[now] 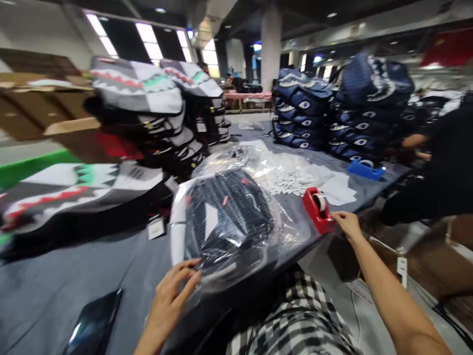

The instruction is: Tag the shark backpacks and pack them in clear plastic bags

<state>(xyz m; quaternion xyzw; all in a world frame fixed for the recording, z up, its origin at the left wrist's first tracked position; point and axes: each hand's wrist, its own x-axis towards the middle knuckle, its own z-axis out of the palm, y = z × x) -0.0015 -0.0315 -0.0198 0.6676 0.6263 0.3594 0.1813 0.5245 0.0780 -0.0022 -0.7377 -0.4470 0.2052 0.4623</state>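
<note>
A dark striped backpack (231, 212) lies inside a clear plastic bag (286, 227) near the table's front edge. My left hand (175, 288) rests at the bag's near left corner, fingers loosely stretched and thumb apart. To the right of the bag stands a red tape dispenser (320, 219) with a white-cored roll in it. At the dispenser's near end, my right hand (347, 224) has its thumb and fingers pinched together. Whatever is between those fingertips is too small to make out.
Grey-and-white backpacks (136, 88) are stacked at left, navy ones (303, 108) at back right. White paper pieces (288, 172) and a blue dispenser (365, 170) lie behind. A phone (94, 323) lies front left. A person in black (436, 167) is at right.
</note>
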